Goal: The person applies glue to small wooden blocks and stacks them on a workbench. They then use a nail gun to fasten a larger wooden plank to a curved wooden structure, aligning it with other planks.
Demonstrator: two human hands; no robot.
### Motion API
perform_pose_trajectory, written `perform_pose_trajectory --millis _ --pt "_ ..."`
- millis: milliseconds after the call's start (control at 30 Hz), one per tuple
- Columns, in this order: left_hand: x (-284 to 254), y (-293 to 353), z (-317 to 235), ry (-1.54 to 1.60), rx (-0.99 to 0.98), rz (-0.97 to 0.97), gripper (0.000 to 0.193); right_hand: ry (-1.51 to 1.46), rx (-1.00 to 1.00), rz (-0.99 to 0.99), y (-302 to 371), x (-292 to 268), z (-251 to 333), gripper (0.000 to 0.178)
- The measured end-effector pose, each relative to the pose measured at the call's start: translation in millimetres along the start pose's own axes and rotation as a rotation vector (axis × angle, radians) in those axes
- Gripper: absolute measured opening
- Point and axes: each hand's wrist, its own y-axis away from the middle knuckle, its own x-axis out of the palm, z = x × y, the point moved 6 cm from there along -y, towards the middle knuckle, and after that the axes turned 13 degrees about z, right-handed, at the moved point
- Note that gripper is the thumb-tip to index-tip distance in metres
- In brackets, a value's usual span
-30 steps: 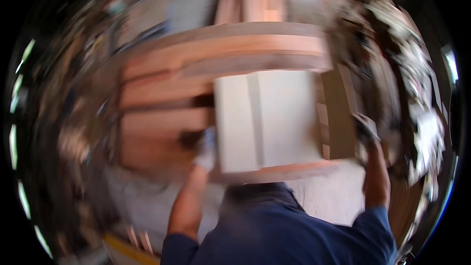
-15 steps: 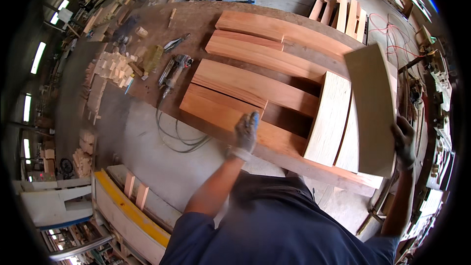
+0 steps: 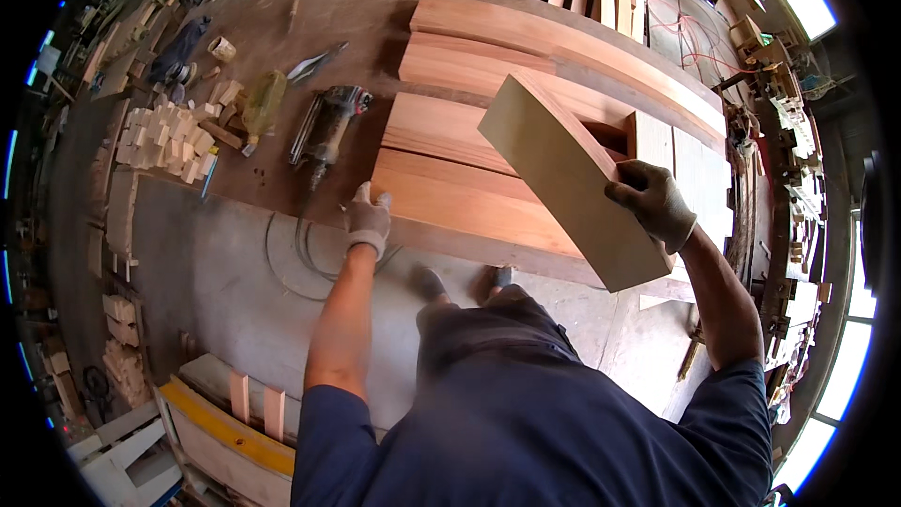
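Note:
My gloved right hand (image 3: 655, 204) grips one edge of a tilted wooden board (image 3: 574, 190), raised over the right side of the workbench. Its broad face is pale grey-green, and its narrow edge shows reddish wood. At the near left corner of the closest reddish plank (image 3: 469, 197) is my gloved left hand (image 3: 366, 219), fingers apart and nothing visibly held; whether it touches the plank I cannot tell. Several more reddish planks (image 3: 563, 49) lie in rows behind. Pale boards (image 3: 690, 169) sit across their right ends, partly hidden by my right hand and the raised board.
Left of the planks, a power tool (image 3: 328, 127) with a hose lies on the brown bench (image 3: 375, 14). Small wood blocks (image 3: 169, 136), a yellowish bottle (image 3: 265, 101) and a hand tool (image 3: 317, 63) lie farther left. A yellow-edged machine (image 3: 225, 427) stands at lower left.
My right hand has brought the board leftward from the right end of the planks, turning it to slant. My left hand has moved left along the front plank to its corner.

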Motion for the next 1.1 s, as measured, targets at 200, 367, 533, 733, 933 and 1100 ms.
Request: perform_pose_trajectory --millis 200,367,533,733,933,1100 --pt "4 30 8 0.070 -0.001 -0.062 0.058 0.199 -0.136 0.031 -31 34 29 0.028" --pt "-12 24 40 0.101 0.048 -0.124 0.055 0.352 -0.322 0.120 -66 72 59 0.032" --pt "-59 17 -37 0.457 0.102 -0.088 0.050 0.496 -0.503 0.106 -106 111 49 0.042" --pt "-73 -2 -53 1.043 0.021 0.106 0.040 0.713 -0.675 0.024 -113 148 58 0.053" --pt "-60 5 -17 0.550 0.116 -0.120 0.053 0.857 -0.758 -0.154 -87 194 34 0.065" --pt "-44 38 -9 0.672 0.158 -0.058 0.034 0.996 -0.627 -0.173 -63 244 11 0.042"
